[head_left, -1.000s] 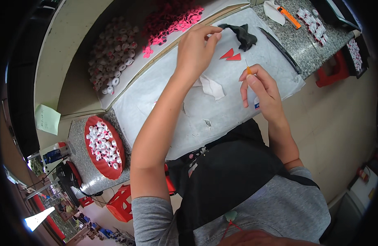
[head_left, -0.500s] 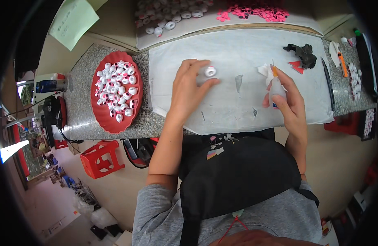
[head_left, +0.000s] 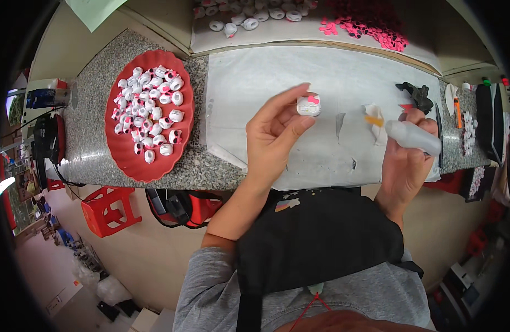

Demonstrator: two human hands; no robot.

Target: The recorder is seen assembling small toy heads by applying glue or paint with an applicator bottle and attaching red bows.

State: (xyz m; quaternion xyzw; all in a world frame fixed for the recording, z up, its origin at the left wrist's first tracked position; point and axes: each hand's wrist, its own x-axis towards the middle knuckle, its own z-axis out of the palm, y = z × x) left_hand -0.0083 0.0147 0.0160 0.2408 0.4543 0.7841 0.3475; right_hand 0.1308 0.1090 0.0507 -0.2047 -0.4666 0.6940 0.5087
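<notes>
1. Since the earlier frame the left hand (head_left: 274,130) has carried the white figure (head_left: 308,104) rightward over the sheet, closer to the right hand (head_left: 405,160), and the glue bottle (head_left: 411,136) now shows lying across that hand
2. Left hand pose: forearm rises from the lower middle, palm turned toward the camera, thumb and fingertips pinching the small white figure with a pink bow; the figure is held above the white sheet (head_left: 321,83), not resting on it
3. Right hand pose: fingers clenched around the translucent bottle, its orange tip (head_left: 371,119) pointing left toward the figure, a short gap between them
4. Just beyond the tip lies a crumpled white scrap (head_left: 377,128) on the sheet
5. Desk (head_left: 89,138): speckled grey stone, with the sheet covering its middle
6. At the left, a red plate (head_left: 134,166) carries many white figures
7. At the right end, a black clip (head_left: 414,94) and an orange-handled tool (head_left: 457,110)
8. Behind the sheet, more white pieces (head_left: 249,16) and a heap of pink bits (head_left: 371,27)
9. Room: a red stool (head_left: 108,210) stands on the floor below the desk's left part, and dark gear (head_left: 47,144) sits at the far left
</notes>
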